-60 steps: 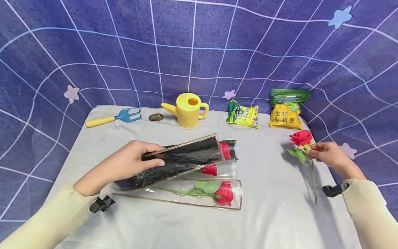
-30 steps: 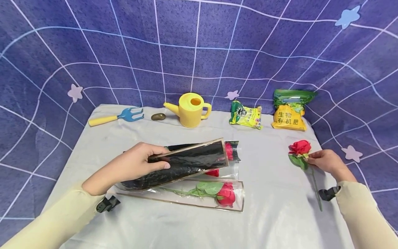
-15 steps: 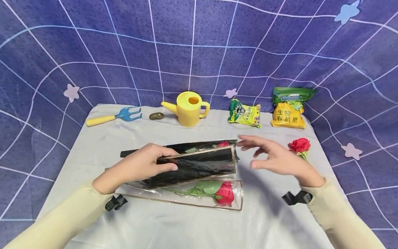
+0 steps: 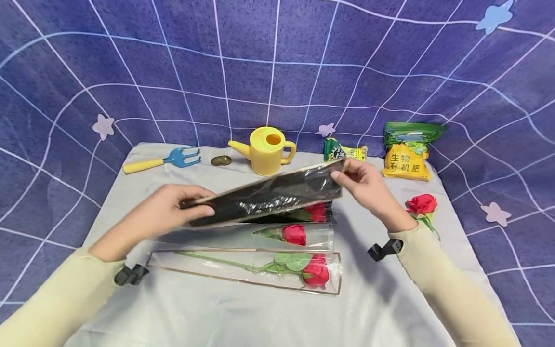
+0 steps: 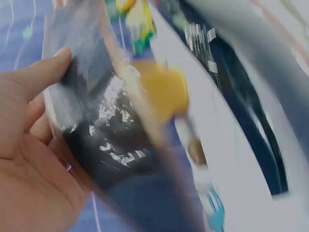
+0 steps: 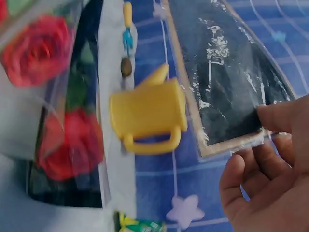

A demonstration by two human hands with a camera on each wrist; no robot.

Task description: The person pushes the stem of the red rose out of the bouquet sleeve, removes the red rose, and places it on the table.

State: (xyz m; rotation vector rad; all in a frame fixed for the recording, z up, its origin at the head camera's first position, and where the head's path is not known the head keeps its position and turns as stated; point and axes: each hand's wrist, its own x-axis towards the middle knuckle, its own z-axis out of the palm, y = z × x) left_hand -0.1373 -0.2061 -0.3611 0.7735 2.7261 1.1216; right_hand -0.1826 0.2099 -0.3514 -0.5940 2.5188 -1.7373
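Observation:
A black flower sleeve (image 4: 269, 193) with a pale gold edge is raised slantwise above the tablecloth, its right end higher. My left hand (image 4: 169, 209) pinches its narrow end, thumb on the front face. At the wide end, my right hand (image 4: 366, 188) grips the corner between thumb and fingers, as the right wrist view shows. Below it lie three wrapped roses: a rose in black wrap (image 4: 316, 212), partly covered by the raised sleeve, a rose in a clear sleeve (image 4: 295, 234), and a rose in a gold-edged clear sleeve (image 4: 315, 271). The left wrist view is blurred.
An unwrapped rose (image 4: 422, 204) lies at the right, partly behind my right forearm. Along the back stand or lie a hand fork (image 4: 175, 159), a dark stone (image 4: 221, 160), a yellow watering can (image 4: 266, 156), a green-yellow packet (image 4: 334, 149) and a fertilizer bag (image 4: 407, 159).
My right hand let go of the unwrapped rose at the right, came left and took the sleeve's wide end. The black sleeve has risen off the wrapped roses, uncovering more of them.

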